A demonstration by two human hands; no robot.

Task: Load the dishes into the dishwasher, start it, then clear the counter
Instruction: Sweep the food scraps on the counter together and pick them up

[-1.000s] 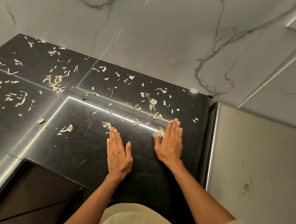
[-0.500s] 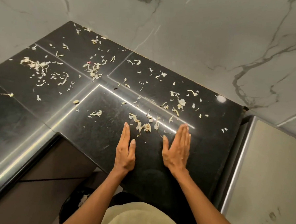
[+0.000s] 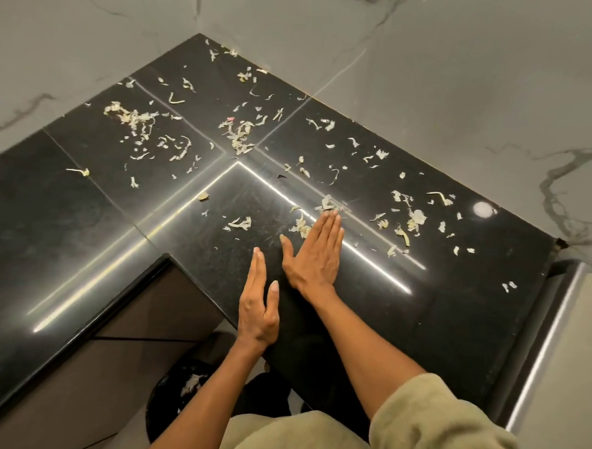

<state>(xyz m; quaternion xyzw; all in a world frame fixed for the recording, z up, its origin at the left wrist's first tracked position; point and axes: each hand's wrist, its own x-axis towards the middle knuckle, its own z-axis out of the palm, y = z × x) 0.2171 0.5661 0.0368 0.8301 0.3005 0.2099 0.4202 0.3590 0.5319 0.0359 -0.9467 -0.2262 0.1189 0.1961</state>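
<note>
Both hands are lying flat and holding nothing on the black counter (image 3: pixel 369 297). The right hand (image 3: pixel 315 251) is stretching forward, palm down, fingers straight and pressed together, thumb sticking out to its left, and its fingertips (image 3: pixel 331 216) are touching a small clump of pale peel scraps (image 3: pixel 326 203) just ahead of them, with another little bunch sitting right against the index-finger side. The left hand (image 3: pixel 259 304) is sitting closer to the body, turned more on its edge with the fingers straight and together and the thumb lying alongside, near the counter's front edge; the right thumb is almost reaching the left fingertips. Both forearms are coming up from the bottom, and a beige sleeve (image 3: pixel 424 433) is bunching on the right one. More scraps are lying scattered all over the counter ahead of and to both sides of the hands, thickest ahead-left by the corner. Below the left wrist, down by the floor, a dark bin (image 3: pixel 176 396) is sitting with some pale bits inside. A steel-edged surface (image 3: pixel 556 341) is sitting off to the right of the right arm.
</note>
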